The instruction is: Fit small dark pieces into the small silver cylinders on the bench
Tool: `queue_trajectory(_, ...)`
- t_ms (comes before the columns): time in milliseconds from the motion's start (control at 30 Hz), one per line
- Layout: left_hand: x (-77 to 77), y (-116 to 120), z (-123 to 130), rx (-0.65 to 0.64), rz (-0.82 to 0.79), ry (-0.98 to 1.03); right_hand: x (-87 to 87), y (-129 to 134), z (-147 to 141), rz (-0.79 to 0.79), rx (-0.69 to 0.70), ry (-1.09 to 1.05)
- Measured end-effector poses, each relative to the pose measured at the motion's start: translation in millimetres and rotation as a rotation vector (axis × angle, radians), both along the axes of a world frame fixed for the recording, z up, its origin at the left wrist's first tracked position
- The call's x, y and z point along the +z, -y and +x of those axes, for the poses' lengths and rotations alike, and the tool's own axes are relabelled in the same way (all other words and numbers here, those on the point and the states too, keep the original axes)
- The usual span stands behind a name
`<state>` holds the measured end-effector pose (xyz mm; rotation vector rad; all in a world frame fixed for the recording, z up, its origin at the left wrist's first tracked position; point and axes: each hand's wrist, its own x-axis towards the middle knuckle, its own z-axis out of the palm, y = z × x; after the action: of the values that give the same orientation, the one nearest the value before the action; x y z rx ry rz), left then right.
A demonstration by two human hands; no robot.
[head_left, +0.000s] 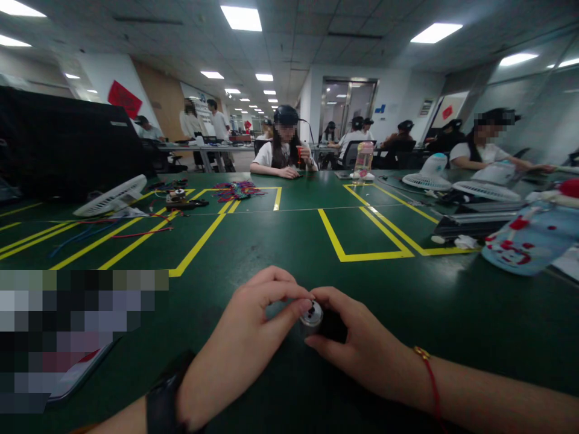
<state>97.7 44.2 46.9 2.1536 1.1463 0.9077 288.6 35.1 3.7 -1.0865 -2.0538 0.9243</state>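
Note:
A small silver metal cylinder [310, 322] stands upright on the green table, its round top facing up with dark spots on it. My left hand [253, 319] comes in from the left, thumb and index finger pinched together over the cylinder's top edge. Whatever is between these fingertips is too small to make out. From the right, my right hand [357, 337] curls round the cylinder, index fingertip behind its top and thumb near its lower front side. A dark gap shows between the cylinder and the right palm.
Yellow tape [377, 257] marks the green table [271, 241]. A phone [85, 367] lies at the near left. Coloured wires [237, 190], white fans [111, 196] and a pink bottle [364, 160] are farther back. A blue container [527, 232] stands right. A person [283, 144] sits opposite.

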Motion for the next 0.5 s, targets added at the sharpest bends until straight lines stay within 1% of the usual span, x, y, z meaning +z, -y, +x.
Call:
queue_trajectory(100, -5.9, -0.4, -10.3, 0.042, -0.017, -0.014, 0.6, 2.1, 1.3, 0.028, -0.029, 0.03)
queue_trajectory(200, -23.4, -1.3, -20.0, 0.039, -0.048, -0.106, -1.8, 2.7, 2.8, 0.051, -0.054, 0.043)
queue_trajectory(267, -36.0, -2.5, -22.0, 0.03, -0.044, -0.192, -4.6, 2.6, 2.7, 0.073, -0.06, 0.048)
queue_trajectory(333, -43.4, -3.7, -22.0, 0.016, -0.043, -0.239, -6.9, 2.8, 1.5, 0.121, -0.058, 0.049)
queue_trajectory(367, -44.4, -4.0, -22.3, 0.01, -0.049, -0.237, -7.3, 3.1, 1.2, 0.146, -0.051, 0.048)
queue_trajectory(433, -41.6, -3.6, -26.2, 0.005, -0.072, -0.193, -5.9, 3.3, 3.6, 0.165, -0.046, 0.053)
queue_trajectory(500, -35.6, -1.4, -36.0, 0.014, -0.093, -0.148, -1.8, 3.1, 14.9, 0.159, -0.094, 0.087)
